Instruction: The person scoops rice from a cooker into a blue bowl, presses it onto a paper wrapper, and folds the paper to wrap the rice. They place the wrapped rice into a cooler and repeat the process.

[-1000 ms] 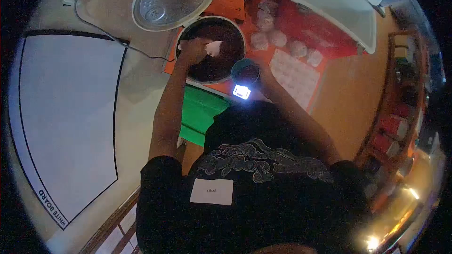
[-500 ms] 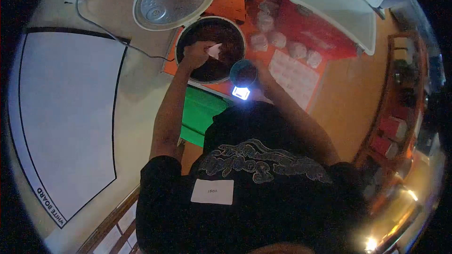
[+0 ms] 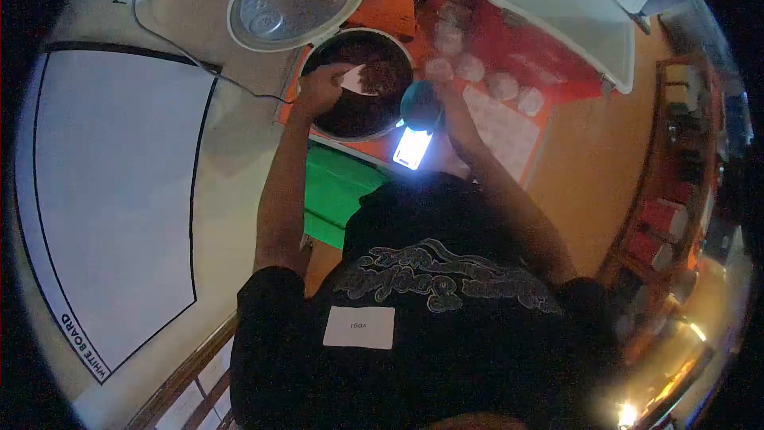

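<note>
My left hand (image 3: 320, 89) is closed on a white paddle (image 3: 358, 80) inside the open round cooker (image 3: 404, 46). Dark brown food (image 3: 380, 99) lies in the cooker, and some of it touches the paddle's blade. At the cooker's right side, my right hand (image 3: 442, 94) grips a dark teal bowl (image 3: 420, 105); its fingers are partly hidden. The bowl is tilted, and its contents are too dark to make out. Just below the bowl shines a bright phone-like screen (image 3: 412, 149).
The cooker's raised lid (image 3: 294, 0) stands behind it. Several wrapped portions (image 3: 469, 68) line the red surface, near a pale sheet (image 3: 505, 131). A white tub (image 3: 561, 8) sits back right. A cord (image 3: 179, 52) reaches the cooker; a green container (image 3: 338, 191) is below.
My left hand has moved left and slightly down with the paddle. My right hand and the bowl have shifted up and a little right, uncovering more of the bright screen.
</note>
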The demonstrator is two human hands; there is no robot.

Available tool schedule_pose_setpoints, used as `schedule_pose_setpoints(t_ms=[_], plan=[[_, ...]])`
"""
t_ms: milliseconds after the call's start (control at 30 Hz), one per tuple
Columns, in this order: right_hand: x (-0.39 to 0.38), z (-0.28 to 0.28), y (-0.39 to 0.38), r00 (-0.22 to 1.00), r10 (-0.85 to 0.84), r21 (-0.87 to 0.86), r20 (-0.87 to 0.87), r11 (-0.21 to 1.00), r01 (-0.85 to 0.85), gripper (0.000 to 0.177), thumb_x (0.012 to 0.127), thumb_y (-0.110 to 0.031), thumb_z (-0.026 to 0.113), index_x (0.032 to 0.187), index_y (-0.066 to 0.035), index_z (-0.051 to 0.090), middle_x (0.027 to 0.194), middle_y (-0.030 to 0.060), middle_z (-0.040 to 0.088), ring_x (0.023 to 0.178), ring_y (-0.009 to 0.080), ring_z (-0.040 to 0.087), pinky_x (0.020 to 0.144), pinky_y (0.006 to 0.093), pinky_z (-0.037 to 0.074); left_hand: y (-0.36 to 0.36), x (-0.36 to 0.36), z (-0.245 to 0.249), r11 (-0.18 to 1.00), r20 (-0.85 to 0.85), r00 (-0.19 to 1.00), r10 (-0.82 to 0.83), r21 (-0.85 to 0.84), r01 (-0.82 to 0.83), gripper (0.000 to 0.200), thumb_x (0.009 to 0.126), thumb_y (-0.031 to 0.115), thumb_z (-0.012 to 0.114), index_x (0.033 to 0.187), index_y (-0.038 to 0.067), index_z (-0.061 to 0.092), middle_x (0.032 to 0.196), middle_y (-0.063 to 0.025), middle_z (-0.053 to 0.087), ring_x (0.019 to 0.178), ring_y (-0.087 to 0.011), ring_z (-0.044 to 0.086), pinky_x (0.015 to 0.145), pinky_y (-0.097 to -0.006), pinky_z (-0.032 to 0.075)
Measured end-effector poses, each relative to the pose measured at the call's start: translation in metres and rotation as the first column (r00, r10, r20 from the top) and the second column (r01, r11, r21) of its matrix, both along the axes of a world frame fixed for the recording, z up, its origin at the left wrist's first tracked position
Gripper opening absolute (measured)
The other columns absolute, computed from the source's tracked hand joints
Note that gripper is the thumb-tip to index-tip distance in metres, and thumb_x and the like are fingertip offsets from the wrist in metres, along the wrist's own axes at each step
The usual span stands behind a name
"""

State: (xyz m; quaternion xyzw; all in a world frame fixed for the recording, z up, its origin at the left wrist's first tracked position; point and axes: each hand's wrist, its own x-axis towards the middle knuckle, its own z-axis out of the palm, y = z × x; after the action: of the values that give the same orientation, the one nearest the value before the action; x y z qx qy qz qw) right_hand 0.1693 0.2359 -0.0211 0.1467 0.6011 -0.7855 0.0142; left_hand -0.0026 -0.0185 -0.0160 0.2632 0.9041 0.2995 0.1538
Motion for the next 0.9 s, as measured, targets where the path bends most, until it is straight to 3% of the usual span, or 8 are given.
schedule_pose_setpoints(t_ms=[200,267,400,467,600,667,767,900], plan=[[-0.042,-0.003,-0.001,0.995,-0.048,0.215,-0.086,0.974,0.065,0.043,0.098,-0.035,0.045,0.127,-0.002,0.046,0.115,0.0178,0.055,0.104,0.0272,0.058,0.086,0.0388,0.051,-0.040,-0.007,0.021,0.991,0.042,0.997,0.061,0.116,-0.065,0.037,0.086,-0.002,0.047,0.119,0.005,0.063,0.109,-0.0199,0.067,0.104,-0.0262,0.064,0.093,-0.0366,0.048],[-0.049,0.038,-0.026,1.000,-0.024,0.184,0.007,0.983,0.022,0.047,0.097,-0.039,0.047,0.125,-0.002,0.046,0.116,0.0200,0.055,0.107,0.0310,0.056,0.096,0.0398,0.042,-0.049,0.004,0.045,0.982,-0.075,0.979,0.190,0.003,-0.191,0.034,0.085,0.009,0.053,0.117,0.012,0.066,0.107,-0.0173,0.067,0.103,-0.0339,0.063,0.094,-0.0463,0.045],[-0.084,0.014,-0.068,0.994,-0.003,0.074,0.110,0.997,-0.005,0.051,0.096,-0.044,0.047,0.122,0.000,0.047,0.118,0.0210,0.054,0.112,0.0314,0.054,0.097,0.0386,0.041,-0.023,0.047,0.087,0.947,-0.228,0.928,0.294,-0.067,-0.316,0.039,0.082,0.009,0.057,0.121,0.012,0.063,0.103,-0.0148,0.068,0.101,-0.0322,0.063,0.087,-0.0478,0.046],[-0.092,0.008,-0.088,0.994,-0.088,-0.007,0.059,0.996,0.089,0.053,0.095,-0.046,0.047,0.119,0.001,0.049,0.116,0.0203,0.055,0.113,0.0309,0.053,0.099,0.0388,0.039,0.004,0.077,0.102,0.826,-0.398,0.904,0.154,-0.450,-0.339,0.046,0.079,0.007,0.061,0.125,0.013,0.060,0.105,-0.0089,0.068,0.097,-0.0283,0.064,0.079,-0.0471,0.045],[-0.091,-0.007,-0.105,0.990,-0.136,-0.037,0.026,0.990,0.137,0.052,0.094,-0.046,0.048,0.117,0.001,0.049,0.112,0.0179,0.055,0.112,0.0290,0.052,0.101,0.0376,0.036,0.013,0.127,0.074,0.922,-0.676,0.736,0.041,-0.259,-0.289,0.050,0.077,0.005,0.061,0.126,0.015,0.059,0.107,-0.0045,0.068,0.093,-0.0246,0.064,0.075,-0.0453,0.044],[-0.085,-0.005,-0.107,0.969,-0.215,-0.229,0.118,0.944,0.238,0.045,0.096,-0.042,0.047,0.115,-0.002,0.051,0.108,0.0129,0.056,0.106,0.0276,0.055,0.096,0.0388,0.042,0.009,0.132,0.065,0.941,-0.730,0.680,0.074,-0.175,-0.290,0.048,0.078,0.006,0.061,0.125,0.014,0.060,0.106,-0.0026,0.069,0.088,-0.0225,0.063,0.076,-0.0423,0.045],[-0.080,-0.005,-0.097,0.993,-0.046,-0.543,0.109,0.834,0.098,0.039,0.097,-0.039,0.046,0.113,-0.004,0.054,0.105,0.0093,0.060,0.099,0.0257,0.060,0.090,0.0403,0.048,0.002,0.120,0.072,0.878,-0.678,0.711,0.186,-0.211,-0.430,0.045,0.081,0.008,0.061,0.126,0.013,0.059,0.105,-0.0055,0.068,0.087,-0.0248,0.063,0.075,-0.0410,0.045],[-0.067,0.041,-0.080,0.994,-0.013,-0.544,0.112,0.836,0.073,0.038,0.098,-0.037,0.044,0.115,-0.006,0.055,0.104,0.0088,0.064,0.094,0.0238,0.064,0.086,0.0415,0.053,-0.007,0.107,0.072,0.875,-0.555,0.729,0.401,-0.004,-0.485,0.041,0.087,0.012,0.060,0.128,0.011,0.057,0.107,-0.0102,0.068,0.092,-0.0266,0.063,0.079,-0.0427,0.046]])
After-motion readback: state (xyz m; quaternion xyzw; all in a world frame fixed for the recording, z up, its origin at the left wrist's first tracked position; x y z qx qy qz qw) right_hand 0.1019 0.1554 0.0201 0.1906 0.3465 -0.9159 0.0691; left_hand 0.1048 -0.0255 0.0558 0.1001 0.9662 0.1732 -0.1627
